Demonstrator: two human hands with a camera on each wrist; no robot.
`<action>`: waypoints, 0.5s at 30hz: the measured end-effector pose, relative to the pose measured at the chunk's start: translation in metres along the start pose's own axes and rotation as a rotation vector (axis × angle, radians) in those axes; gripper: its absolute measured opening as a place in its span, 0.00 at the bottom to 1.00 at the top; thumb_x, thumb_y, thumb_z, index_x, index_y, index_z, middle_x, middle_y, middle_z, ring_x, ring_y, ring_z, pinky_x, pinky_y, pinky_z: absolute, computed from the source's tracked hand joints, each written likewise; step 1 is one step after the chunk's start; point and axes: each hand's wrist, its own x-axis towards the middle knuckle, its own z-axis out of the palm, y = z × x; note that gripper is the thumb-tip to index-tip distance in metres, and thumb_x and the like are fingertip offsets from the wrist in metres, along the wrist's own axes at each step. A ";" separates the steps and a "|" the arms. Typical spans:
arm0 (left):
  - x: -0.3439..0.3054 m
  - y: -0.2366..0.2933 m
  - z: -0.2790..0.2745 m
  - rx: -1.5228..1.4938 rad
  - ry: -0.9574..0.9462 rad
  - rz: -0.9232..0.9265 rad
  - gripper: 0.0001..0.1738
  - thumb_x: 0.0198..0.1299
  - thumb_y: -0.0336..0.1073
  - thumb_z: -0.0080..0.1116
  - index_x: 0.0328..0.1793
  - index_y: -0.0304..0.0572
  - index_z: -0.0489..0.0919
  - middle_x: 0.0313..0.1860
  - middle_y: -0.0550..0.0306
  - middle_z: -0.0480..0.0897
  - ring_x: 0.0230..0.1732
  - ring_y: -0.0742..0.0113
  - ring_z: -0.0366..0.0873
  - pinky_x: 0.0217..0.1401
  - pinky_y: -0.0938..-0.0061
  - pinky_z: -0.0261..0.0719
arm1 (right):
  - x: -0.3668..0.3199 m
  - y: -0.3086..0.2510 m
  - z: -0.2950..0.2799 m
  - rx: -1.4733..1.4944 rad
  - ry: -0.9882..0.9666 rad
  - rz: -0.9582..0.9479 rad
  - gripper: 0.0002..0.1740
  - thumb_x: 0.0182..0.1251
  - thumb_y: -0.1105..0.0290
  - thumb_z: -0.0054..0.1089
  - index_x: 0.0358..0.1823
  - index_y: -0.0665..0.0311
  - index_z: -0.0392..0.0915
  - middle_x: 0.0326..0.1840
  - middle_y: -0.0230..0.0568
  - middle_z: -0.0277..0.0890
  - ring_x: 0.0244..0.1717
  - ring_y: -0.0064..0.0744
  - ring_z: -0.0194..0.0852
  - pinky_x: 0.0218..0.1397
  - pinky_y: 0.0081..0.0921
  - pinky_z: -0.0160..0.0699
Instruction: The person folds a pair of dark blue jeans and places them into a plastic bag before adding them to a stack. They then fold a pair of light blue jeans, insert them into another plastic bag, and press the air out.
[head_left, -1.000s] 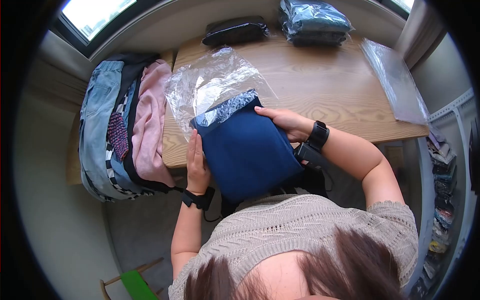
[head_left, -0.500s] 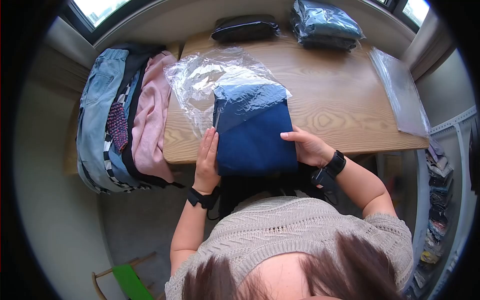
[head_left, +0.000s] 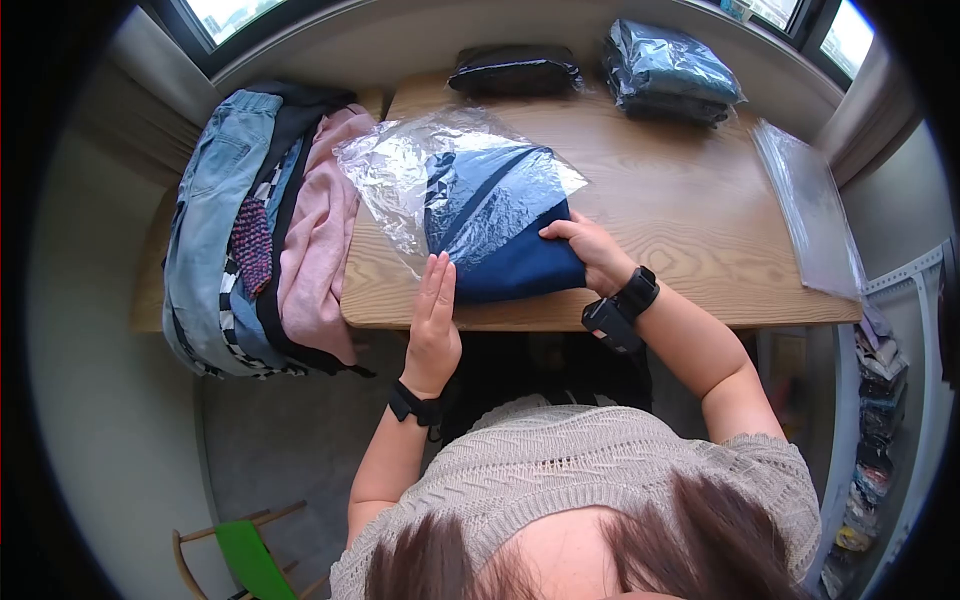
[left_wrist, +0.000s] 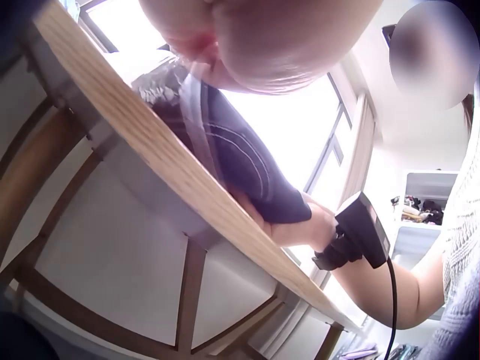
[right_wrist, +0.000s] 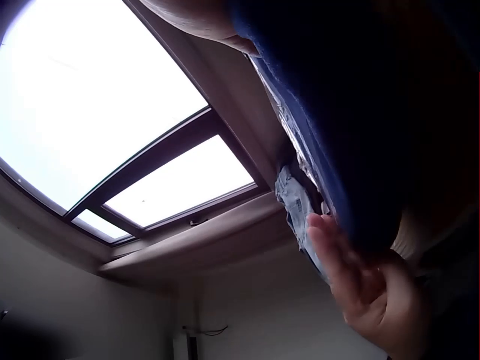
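A wooden table [head_left: 660, 210] stands under a window [head_left: 215, 15], and a person leans over its near edge. On the table, right between the two hands, lies a folded blue cloth [head_left: 520, 270]. It is soft and thick, folded into a long block. Most of it sits inside a clear plastic bag [head_left: 390, 170], which is thin, shiny and crinkly. Only the end close to the hands sticks out of the bag's mouth. The long way of the cloth runs from the hands toward the far side of the table, leaning a little to the left.

The left hand [head_left: 435, 325] is flat, with its fingers straight and together. It lies at the table edge, just beside the left side of the cloth, touching it and holding nothing. The right hand [head_left: 592, 252] is on the other side, at the cloth's near right corner. Its fingers curl round that corner and hold it. Both hands are about as close to the cloth, one on each side.

Past the left hand, off the table, lies a pile of clothes [head_left: 260, 220]: pale jeans, pink cloth and a checked piece. Far beyond the hands sit a black pack [head_left: 515, 70] and a stack of packed clothes [head_left: 670, 70]. Out past the right hand lie flat bags [head_left: 810, 210].
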 end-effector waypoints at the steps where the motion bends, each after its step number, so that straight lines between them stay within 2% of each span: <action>1: -0.001 0.001 0.005 -0.005 0.026 -0.011 0.40 0.46 0.06 0.36 0.71 0.30 0.64 0.72 0.42 0.65 0.75 0.45 0.57 0.76 0.59 0.56 | 0.005 0.006 0.003 0.027 0.040 -0.044 0.23 0.61 0.81 0.53 0.58 0.68 0.63 0.48 0.47 0.72 0.44 0.36 0.80 0.45 0.33 0.88; 4: 0.000 0.001 0.013 0.062 0.039 -0.036 0.39 0.46 0.06 0.35 0.70 0.30 0.66 0.71 0.42 0.66 0.75 0.46 0.57 0.76 0.59 0.57 | 0.006 0.018 0.017 0.078 0.101 -0.096 0.24 0.61 0.81 0.51 0.60 0.66 0.62 0.50 0.46 0.71 0.46 0.37 0.79 0.47 0.33 0.87; 6: 0.001 0.000 0.016 0.081 0.043 -0.051 0.38 0.47 0.07 0.35 0.70 0.30 0.66 0.71 0.42 0.67 0.75 0.45 0.57 0.76 0.59 0.57 | 0.011 0.027 0.020 0.129 0.122 -0.189 0.24 0.60 0.82 0.50 0.59 0.66 0.63 0.52 0.44 0.72 0.49 0.37 0.76 0.49 0.34 0.83; 10: 0.001 0.007 0.021 0.048 0.034 -0.068 0.38 0.48 0.07 0.37 0.70 0.32 0.67 0.70 0.42 0.67 0.75 0.45 0.58 0.75 0.58 0.57 | 0.019 0.036 0.027 0.131 0.206 -0.237 0.23 0.63 0.81 0.50 0.60 0.66 0.62 0.53 0.44 0.72 0.49 0.35 0.76 0.49 0.32 0.82; 12: 0.002 0.013 0.024 0.034 0.020 -0.067 0.38 0.48 0.07 0.37 0.69 0.32 0.67 0.70 0.43 0.67 0.75 0.45 0.59 0.75 0.59 0.57 | 0.022 0.039 0.031 0.264 0.217 -0.356 0.22 0.66 0.80 0.49 0.61 0.64 0.60 0.53 0.43 0.72 0.47 0.35 0.76 0.50 0.31 0.81; 15: 0.005 0.021 0.031 -0.033 0.025 -0.034 0.36 0.50 0.08 0.39 0.68 0.32 0.68 0.69 0.43 0.69 0.74 0.45 0.60 0.74 0.58 0.60 | 0.027 0.044 0.031 0.359 0.184 -0.427 0.22 0.68 0.79 0.48 0.63 0.62 0.59 0.53 0.43 0.72 0.47 0.35 0.76 0.50 0.32 0.82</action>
